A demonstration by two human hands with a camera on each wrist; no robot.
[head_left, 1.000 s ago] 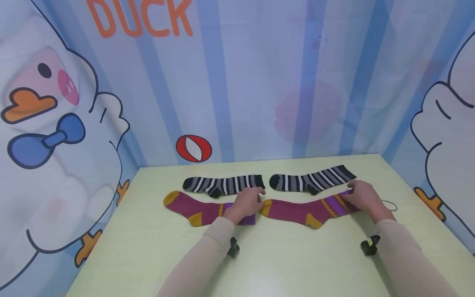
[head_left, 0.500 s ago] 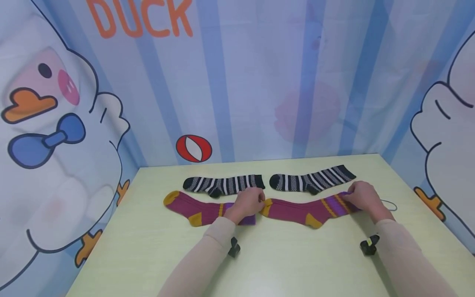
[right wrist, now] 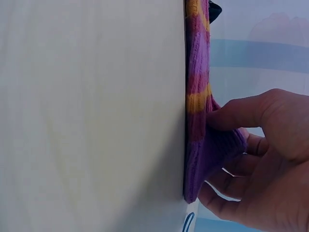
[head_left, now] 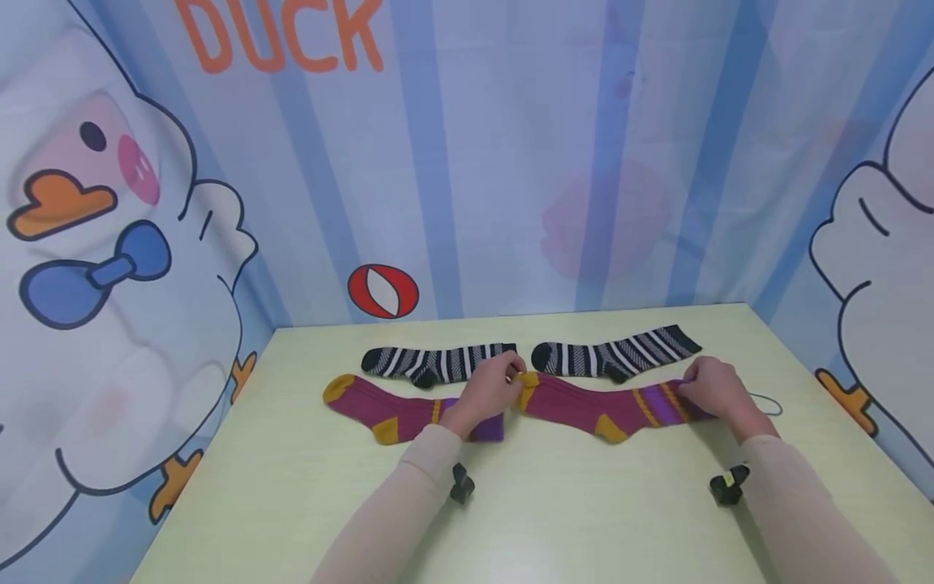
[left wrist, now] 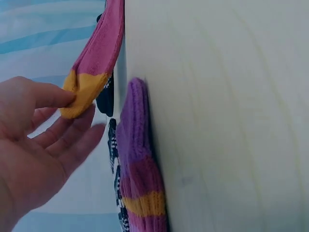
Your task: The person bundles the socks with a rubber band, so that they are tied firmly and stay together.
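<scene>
A maroon sock (head_left: 576, 397) with mustard toe and heel stretches between my two hands. My left hand (head_left: 490, 388) pinches its mustard toe (left wrist: 87, 92) between thumb and fingers, lifted off the table. At the other end my right hand (head_left: 713, 385) pinches the purple cuff (right wrist: 219, 145), whose lower edge stays on the tabletop. A second maroon sock (head_left: 416, 418) lies flat to the left, its purple cuff (left wrist: 133, 116) partly hidden beneath my left forearm in the head view. Two black-and-white striped socks, the left one (head_left: 438, 363) and the right one (head_left: 616, 353), lie behind.
The pale table (head_left: 554, 511) meets a striped blue cloth backdrop (head_left: 496, 162) at its rear edge. A thin loop of cord (head_left: 768, 403) lies by my right wrist. Small black devices sit on both wrists, one being the left device (head_left: 462, 484).
My left hand has closed its fingers on the sock's toe and raised it slightly, away from me. My right hand keeps its grip on the cuff.
</scene>
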